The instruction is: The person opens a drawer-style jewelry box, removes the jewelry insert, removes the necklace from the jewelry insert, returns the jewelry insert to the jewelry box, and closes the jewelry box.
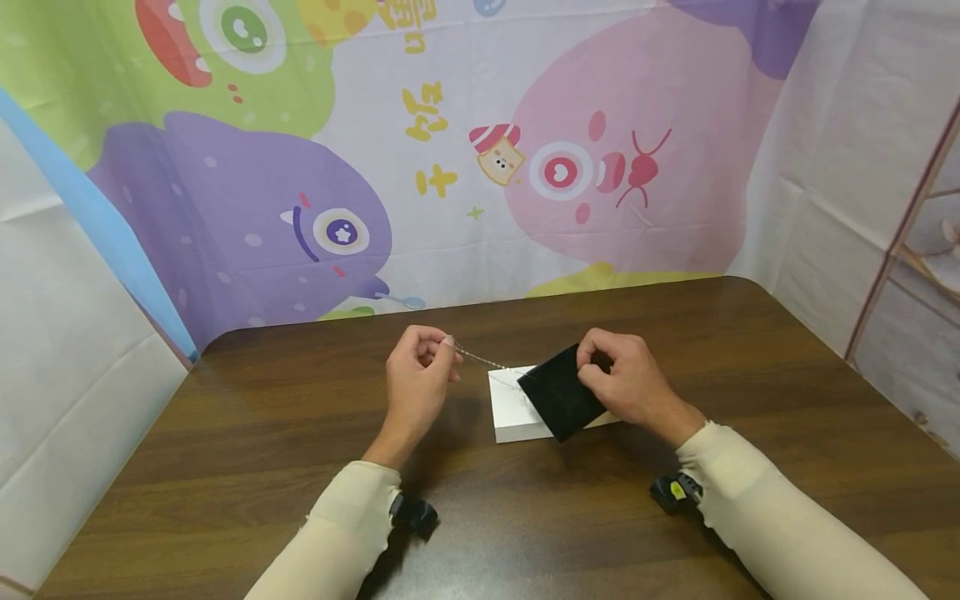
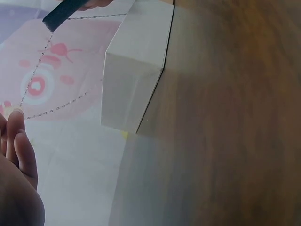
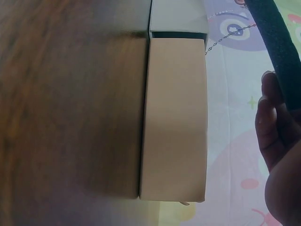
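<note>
Between thumb and fingertips my left hand (image 1: 418, 379) pinches a thin silver chain (image 1: 480, 359), held up to the left of a small white box (image 1: 510, 408). The chain slopes from there to a square black foam pad (image 1: 562, 396), and a second strand sags over the box. My right hand (image 1: 633, 383) grips the pad by its right corner, tilted above the box. In the right wrist view, a light brown drawer (image 3: 174, 117) sticks out of the white sleeve (image 3: 178, 16), with a dark gap where they meet. The pad hides part of the box in the head view.
The box lies on a dark brown wooden table (image 1: 300, 475). A cloth with cartoon monsters (image 1: 450, 167) hangs behind the table's far edge, and pale cloth (image 1: 832, 167) hangs at the right. Each wrist wears a small black camera (image 1: 415, 515).
</note>
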Demonstrator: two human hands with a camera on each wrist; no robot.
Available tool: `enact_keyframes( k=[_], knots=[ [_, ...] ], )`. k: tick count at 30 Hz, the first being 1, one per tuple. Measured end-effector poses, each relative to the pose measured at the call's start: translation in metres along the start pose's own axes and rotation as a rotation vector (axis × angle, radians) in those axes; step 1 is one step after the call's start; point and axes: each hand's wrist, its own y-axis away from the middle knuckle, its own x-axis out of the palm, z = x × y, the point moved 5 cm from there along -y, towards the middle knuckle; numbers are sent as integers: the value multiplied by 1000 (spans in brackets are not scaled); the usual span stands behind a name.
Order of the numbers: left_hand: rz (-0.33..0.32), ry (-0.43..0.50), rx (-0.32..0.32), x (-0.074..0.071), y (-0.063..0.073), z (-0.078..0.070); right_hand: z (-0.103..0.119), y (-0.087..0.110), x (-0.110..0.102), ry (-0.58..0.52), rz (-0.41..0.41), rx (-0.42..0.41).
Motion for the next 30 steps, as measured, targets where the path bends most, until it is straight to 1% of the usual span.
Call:
enact_keyframes(
  k=[4,9,23,30],
  knots=[
    [1,19,-17,0,0,1,-1,0,-1,5,1,11],
    [1,18,-32,-1,-1,3,0,1,-1,4,-5,9],
    [-18,24,-28,-4,-2,2,0,1,0,-3,-6,3],
    [-39,29,-23,-6,-3,1,-1,1,0,-5,-5,7]
  ],
)
